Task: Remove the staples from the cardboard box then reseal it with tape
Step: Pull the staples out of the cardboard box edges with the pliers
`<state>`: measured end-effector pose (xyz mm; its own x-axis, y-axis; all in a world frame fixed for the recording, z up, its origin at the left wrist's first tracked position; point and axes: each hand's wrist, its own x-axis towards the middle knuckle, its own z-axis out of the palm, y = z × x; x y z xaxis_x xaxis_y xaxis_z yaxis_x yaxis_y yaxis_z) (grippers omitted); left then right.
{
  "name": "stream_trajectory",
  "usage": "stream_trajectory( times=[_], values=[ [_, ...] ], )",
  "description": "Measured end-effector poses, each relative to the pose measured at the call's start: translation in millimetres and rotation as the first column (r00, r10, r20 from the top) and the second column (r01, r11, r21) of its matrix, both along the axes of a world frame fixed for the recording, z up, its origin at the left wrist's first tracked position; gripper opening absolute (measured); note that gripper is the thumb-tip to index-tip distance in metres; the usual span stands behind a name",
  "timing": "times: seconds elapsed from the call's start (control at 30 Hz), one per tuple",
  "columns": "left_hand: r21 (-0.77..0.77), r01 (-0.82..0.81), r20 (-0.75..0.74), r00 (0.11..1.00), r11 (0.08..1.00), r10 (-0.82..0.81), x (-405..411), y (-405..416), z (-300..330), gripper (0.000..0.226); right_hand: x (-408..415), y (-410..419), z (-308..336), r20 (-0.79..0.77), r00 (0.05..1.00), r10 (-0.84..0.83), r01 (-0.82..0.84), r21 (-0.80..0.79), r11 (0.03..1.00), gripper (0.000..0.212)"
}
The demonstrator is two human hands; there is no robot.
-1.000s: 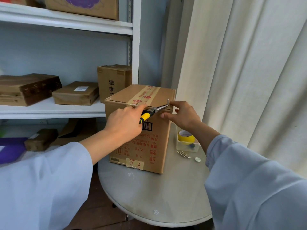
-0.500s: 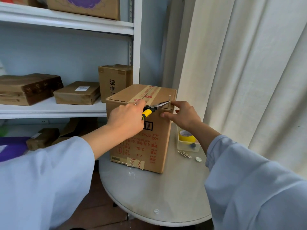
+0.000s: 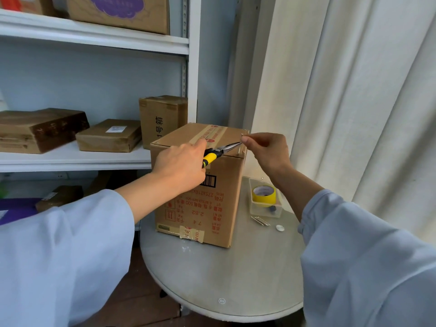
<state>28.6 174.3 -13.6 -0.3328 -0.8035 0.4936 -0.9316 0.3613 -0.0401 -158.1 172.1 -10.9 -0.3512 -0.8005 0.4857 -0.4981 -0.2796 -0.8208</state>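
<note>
Round table, cardboard box upright. Left hand gripping pliers at top right edge. Right hand pinching staple there.

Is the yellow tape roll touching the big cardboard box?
Apart. The head view shows the yellow tape roll sitting in a clear tub to the right of the cardboard box, with bare round table showing between the tub and box.

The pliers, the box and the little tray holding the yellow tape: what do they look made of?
Pliers: bare grey metal nose, probably steel; the handle looks like yellow and black rubber or plastic.
Box: brown matte cardboard with red print.
Tray: clear plastic, since the table shows through its walls.
Tape: glossy yellow roll, likely plastic film.
</note>
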Motion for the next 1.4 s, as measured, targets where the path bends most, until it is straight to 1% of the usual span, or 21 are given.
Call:
stream_trajectory(
  times=[0.13,0.2,0.27,0.33,0.4,0.5,0.6,0.67,0.73,0.77,0.8,0.87,0.93,0.97,1.03,1.1,1.17,1.2,1.27,1.33,1.4],
  values=[
    [-0.012,0.034,-0.009,0.999,0.999,-0.034,-7.7,1.0,0.3,0.043,-1.7,-1.8,1.3,-0.013,0.999,-0.049,0.049,0.009,0.999,0.015],
    [-0.039,0.051,-0.02,0.998,0.998,-0.052,-11.7,0.3,-0.3,0.046,-6.0,-3.7,2.1,0.012,0.995,-0.099,0.099,-0.007,0.995,0.009],
    [-0.102,0.067,-0.015,0.998,0.993,-0.069,-18.6,-2.1,-0.8,0.05,-13.2,-5.4,4.6,0.108,0.98,-0.164,0.169,-0.034,0.985,0.014],
    [-0.165,0.07,-0.024,0.997,0.984,-0.075,-26.7,-5.8,-1.9,0.052,-20.2,-5.8,4.8,0.235,0.951,-0.202,0.215,-0.029,0.976,0.011],
    [-0.166,0.075,-0.057,0.995,0.983,-0.085,-37.5,-10.1,-4.5,0.049,-27.6,-4.7,-1.5,0.278,0.93,-0.238,0.245,0.012,0.97,0.012],
    [-0.109,0.093,-0.082,0.991,0.99,-0.102,-57.9,-16.4,-14.0,0.042,-41.3,-3.8,-20.2,0.291,0.914,-0.281,0.264,0.097,0.96,0.016],
    [-0.073,0.131,-0.174,0.974,0.989,-0.142,-76.3,-20.9,-22.4,0.039,-53.2,-3.8,-38.0,0.317,0.901,-0.295,0.242,0.197,0.95,0.016],
    [-0.11,0.173,-0.207,0.959,0.979,-0.193,-81.4,-21.4,-27.6,0.036,-59.2,-4.8,-47.2,0.3,0.911,-0.282,0.199,0.279,0.94,0.012],
    [-0.14,0.225,-0.145,0.959,0.964,-0.244,-78.7,-18.5,-39.5,0.037,-64.4,-6.4,-55.4,0.215,0.941,-0.26,0.169,0.365,0.916,0.014],
    [-0.114,0.245,-0.091,0.962,0.963,-0.256,-76.4,-16.5,-48.8,0.038,-67.4,-7.0,-60.4,0.155,0.954,-0.257,0.176,0.405,0.897,0.015],
    [-0.053,0.248,-0.042,0.967,0.967,-0.25,-74.0,-14.7,-59.4,0.038,-70.1,-7.2,-66.3,0.108,0.96,-0.26,0.189,0.439,0.879,0.015],
    [0.162,0.178,0.015,0.983,0.971,-0.183,-69.6,-11.6,-80.7,0.033,-74.9,-7.3,-84.1,0.063,0.964,-0.257,0.194,0.496,0.847,0.021],
    [0.413,0.07,0.051,0.994,0.908,-0.1,-67.6,-11.9,-98.9,0.03,-78.6,-8.2,-110.8,0.034,0.969,-0.243,0.182,0.566,0.804,0.024],
    [0.508,0.029,0.06,0.996,0.861,-0.069,-66.3,-13.1,-105.4,0.03,-79.3,-9.1,-124.0,0.02,0.972,-0.233,0.176,0.594,0.785,0.019],
    [0.62,-0.006,0.049,0.998,0.785,-0.031,-64.1,-15.1,-115.4,0.03,-76.9,-9.9,-149.8,-0.01,0.976,-0.215,0.171,0.645,0.745,0.003],
    [0.651,-0.01,0.031,0.999,0.759,-0.014,-64.5,-17.9,-120.2,0.03,-74.4,-15.6,-171.4,-0.024,0.979,-0.203,0.162,0.7,0.696,0.014],
    [0.656,-0.007,0.027,1.0,0.755,-0.014,-67.2,-21.5,-119.9,0.029,-70.7,-22.7,-188.9,-0.027,0.974,-0.224,0.171,0.739,0.652,0.016],
    [0.658,-0.002,0.022,1.0,0.753,-0.017,-68.9,-22.5,-118.7,0.029,-69.9,-25.9,-196.8,-0.038,0.97,-0.239,0.185,0.751,0.634,0.017],
    [0.663,0.015,0.009,1.0,0.748,-0.028,-72.8,-25.2,-117.5,0.03,-73.2,-35.3,-214.2,-0.08,0.961,-0.266,0.233,0.755,0.613,0.025],
    [0.666,0.027,0.001,0.999,0.746,-0.037,-75.6,-27.2,-117.2,0.031,-79.8,-45.8,-227.7,-0.083,0.952,-0.294,0.254,0.748,0.613,0.029],
    [0.662,0.023,0.008,0.999,0.75,-0.038,-76.0,-29.0,-117.0,0.031,-80.8,-49.3,-225.4,-0.058,0.943,-0.327,0.266,0.723,0.638,0.026]
  ],
)
